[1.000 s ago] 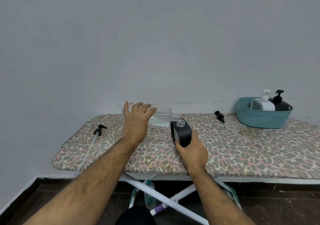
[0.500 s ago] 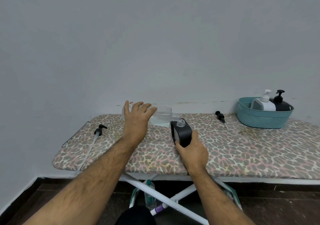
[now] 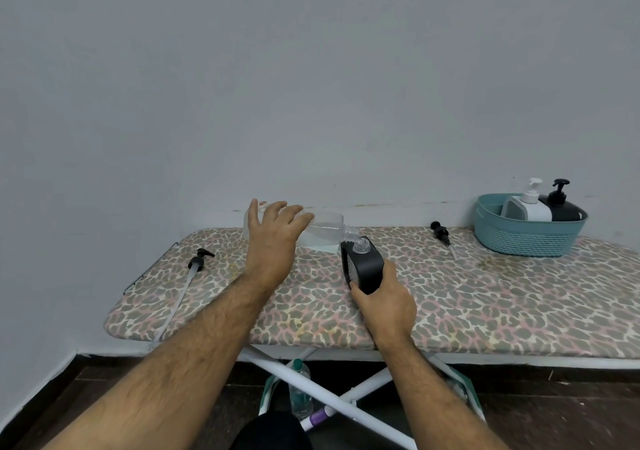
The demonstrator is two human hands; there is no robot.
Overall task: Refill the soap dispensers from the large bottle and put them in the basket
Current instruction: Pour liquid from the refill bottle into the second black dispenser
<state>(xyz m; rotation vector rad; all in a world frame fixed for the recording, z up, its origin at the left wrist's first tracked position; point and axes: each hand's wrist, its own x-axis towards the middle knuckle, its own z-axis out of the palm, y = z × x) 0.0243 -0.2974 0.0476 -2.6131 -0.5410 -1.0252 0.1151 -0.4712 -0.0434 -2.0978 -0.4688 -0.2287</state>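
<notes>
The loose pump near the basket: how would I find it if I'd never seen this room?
Start at the leopard-print ironing board and look to its right end, where a teal basket holds two dispensers. Just left of the basket lies the small black pump. Unlike the other loose pump at the board's left end, its tube is short.

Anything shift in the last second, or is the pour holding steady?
Nothing visibly changed. The left hand still tips the large bottle into the black dispenser, which the right hand keeps gripping. Two dispensers stay in the basket.
</notes>
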